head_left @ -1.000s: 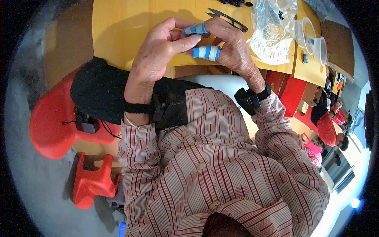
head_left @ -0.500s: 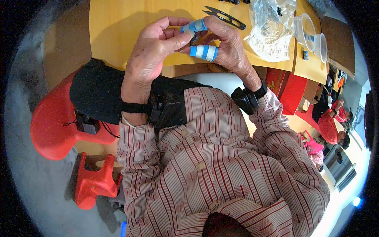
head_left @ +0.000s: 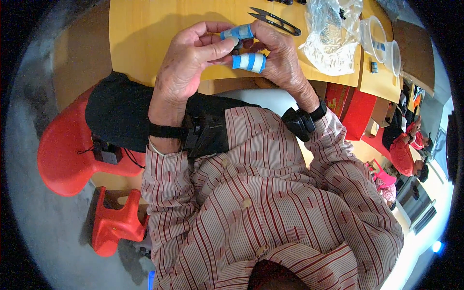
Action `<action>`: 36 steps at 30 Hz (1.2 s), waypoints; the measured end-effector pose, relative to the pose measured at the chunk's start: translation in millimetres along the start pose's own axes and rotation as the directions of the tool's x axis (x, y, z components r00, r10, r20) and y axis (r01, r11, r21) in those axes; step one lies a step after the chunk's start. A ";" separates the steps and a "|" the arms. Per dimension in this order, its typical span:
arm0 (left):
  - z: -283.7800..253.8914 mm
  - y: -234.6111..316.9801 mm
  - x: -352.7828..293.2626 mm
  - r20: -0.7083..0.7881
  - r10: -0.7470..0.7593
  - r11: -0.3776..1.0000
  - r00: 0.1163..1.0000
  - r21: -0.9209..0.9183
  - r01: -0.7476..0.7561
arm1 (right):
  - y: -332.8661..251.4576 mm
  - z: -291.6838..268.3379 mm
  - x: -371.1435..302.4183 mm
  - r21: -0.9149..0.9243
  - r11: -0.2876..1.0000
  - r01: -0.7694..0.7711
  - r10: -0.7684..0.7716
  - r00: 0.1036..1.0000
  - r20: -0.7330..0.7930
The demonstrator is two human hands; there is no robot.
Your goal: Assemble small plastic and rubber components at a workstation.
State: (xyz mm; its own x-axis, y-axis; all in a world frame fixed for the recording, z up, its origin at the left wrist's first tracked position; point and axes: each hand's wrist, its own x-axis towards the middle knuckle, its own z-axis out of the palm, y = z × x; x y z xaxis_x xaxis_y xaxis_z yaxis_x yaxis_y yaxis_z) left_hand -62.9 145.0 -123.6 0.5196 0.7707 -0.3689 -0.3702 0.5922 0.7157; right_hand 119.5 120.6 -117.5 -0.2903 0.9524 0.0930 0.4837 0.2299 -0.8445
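Note:
Over the near edge of the wooden table, my two hands meet around a small black piece (head_left: 236,48), mostly hidden by the fingers. My left hand (head_left: 186,60) pinches it between thumb and fingers. On the other side, my right hand (head_left: 286,60) has its fingers closed around the same piece. Blue-and-white striped wraps cover the right index finger (head_left: 237,32) and the right thumb (head_left: 249,62). Just beyond the right hand lie black thread snips (head_left: 275,21), their blades pointing left.
Right of the snips lies a clear plastic bag (head_left: 331,43) with small dark pieces. Clear plastic tubs (head_left: 373,36) and a small blue roll (head_left: 374,67) are at the table's right end. Red stools (head_left: 63,140) stand at left. Other people (head_left: 403,157) sit far right.
The fingers shift slightly around the black piece, which shows a little less now. Both hands otherwise keep their place.

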 end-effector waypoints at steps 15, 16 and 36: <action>-2.1 -2.0 -1.2 -0.007 0.078 0.996 0.997 0.045 -0.077 | -1.7 10.0 1.3 0.165 0.984 -0.071 0.076 0.997 -0.021; -1.6 -3.0 0.6 0.000 0.089 0.993 0.996 0.078 -0.089 | -1.1 8.4 0.9 0.161 0.984 -0.071 0.076 0.997 -0.024; 19.6 7.4 -6.1 0.313 0.502 0.349 0.807 0.780 -0.519 | -2.4 1.9 -1.8 0.346 0.933 -0.097 0.124 0.991 -0.057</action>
State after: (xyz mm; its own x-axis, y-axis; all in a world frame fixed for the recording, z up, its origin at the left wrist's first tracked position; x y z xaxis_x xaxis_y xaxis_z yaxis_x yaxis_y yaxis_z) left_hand -53.7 140.1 -104.5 0.4743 0.8450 0.2470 0.2019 -0.3775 0.9037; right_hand 117.3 118.0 -116.6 -0.1804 0.9834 0.0174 0.1934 0.0528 -0.9797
